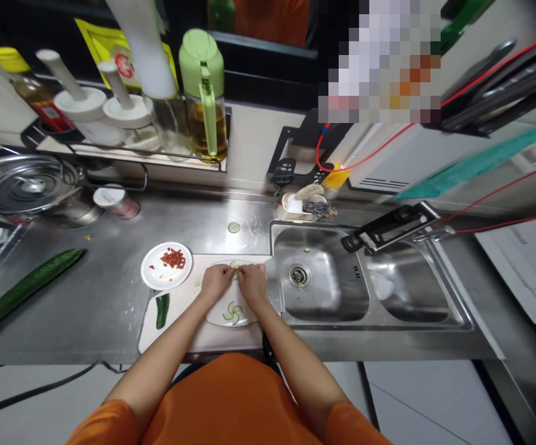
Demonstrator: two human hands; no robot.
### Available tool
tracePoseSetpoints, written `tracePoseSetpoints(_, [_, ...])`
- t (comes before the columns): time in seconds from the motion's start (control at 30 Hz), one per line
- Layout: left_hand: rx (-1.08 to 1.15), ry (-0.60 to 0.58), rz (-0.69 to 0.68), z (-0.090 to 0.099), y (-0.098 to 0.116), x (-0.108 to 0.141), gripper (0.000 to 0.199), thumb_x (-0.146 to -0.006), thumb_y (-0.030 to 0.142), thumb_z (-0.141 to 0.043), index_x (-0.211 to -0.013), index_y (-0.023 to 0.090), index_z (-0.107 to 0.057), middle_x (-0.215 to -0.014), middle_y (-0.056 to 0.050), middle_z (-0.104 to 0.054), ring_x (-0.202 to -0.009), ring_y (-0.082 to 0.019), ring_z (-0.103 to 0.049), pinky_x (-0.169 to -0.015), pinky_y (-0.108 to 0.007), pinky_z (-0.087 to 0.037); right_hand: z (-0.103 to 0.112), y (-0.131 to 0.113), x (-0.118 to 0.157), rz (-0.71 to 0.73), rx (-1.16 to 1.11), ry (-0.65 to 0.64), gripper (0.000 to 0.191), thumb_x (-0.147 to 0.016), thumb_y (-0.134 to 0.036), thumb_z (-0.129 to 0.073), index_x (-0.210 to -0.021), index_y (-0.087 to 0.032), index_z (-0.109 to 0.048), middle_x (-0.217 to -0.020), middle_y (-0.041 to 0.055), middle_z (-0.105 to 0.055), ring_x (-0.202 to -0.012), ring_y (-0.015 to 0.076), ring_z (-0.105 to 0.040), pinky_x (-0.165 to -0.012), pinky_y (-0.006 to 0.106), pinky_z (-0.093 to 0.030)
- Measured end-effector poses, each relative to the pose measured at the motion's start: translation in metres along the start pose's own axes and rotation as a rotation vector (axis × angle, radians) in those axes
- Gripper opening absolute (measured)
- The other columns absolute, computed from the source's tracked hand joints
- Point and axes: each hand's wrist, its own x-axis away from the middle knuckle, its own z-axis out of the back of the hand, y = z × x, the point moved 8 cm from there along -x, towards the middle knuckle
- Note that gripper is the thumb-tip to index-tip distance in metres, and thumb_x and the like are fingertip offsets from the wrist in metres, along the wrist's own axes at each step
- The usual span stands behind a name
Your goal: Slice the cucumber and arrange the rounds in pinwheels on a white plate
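Observation:
My left hand and my right hand are pinched together over the far end of an oval plate. A tiny red piece shows between the fingertips. Cucumber slices lie under my fingers, partly covered. Nearer me on the same plate, thin cucumber slices form a pinwheel. The plate rests on a white cutting board. At the board's far left corner, a round white plate carries chopped red pieces. A short cucumber chunk lies on the board's left side.
A double steel sink is on the right, with a faucet over it. A whole cucumber lies far left, near a lidded pot and a small can. Behind, a rack holds an oil bottle and jars.

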Motion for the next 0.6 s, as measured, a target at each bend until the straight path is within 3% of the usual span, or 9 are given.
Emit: tracePoseSetpoints(0.6, [-0.017,-0.024,0.023,-0.0009,-0.0008,-0.0028,0.024,-0.080,0.031,-0.052,-0.073,0.018,-0.071,-0.075,-0.005,-0.070,-0.071,-0.015,-0.057,-0.066,-0.024,-0.036,-0.0087,0.0005,-0.0023,0.007,0.012,-0.018,0.025,-0.091,-0.030,-0.044,-0.101,-0.028,-0.068,-0.101,0.0043,-0.063,-0.104,0.0224,-0.040,-0.076,0.030,-0.029])
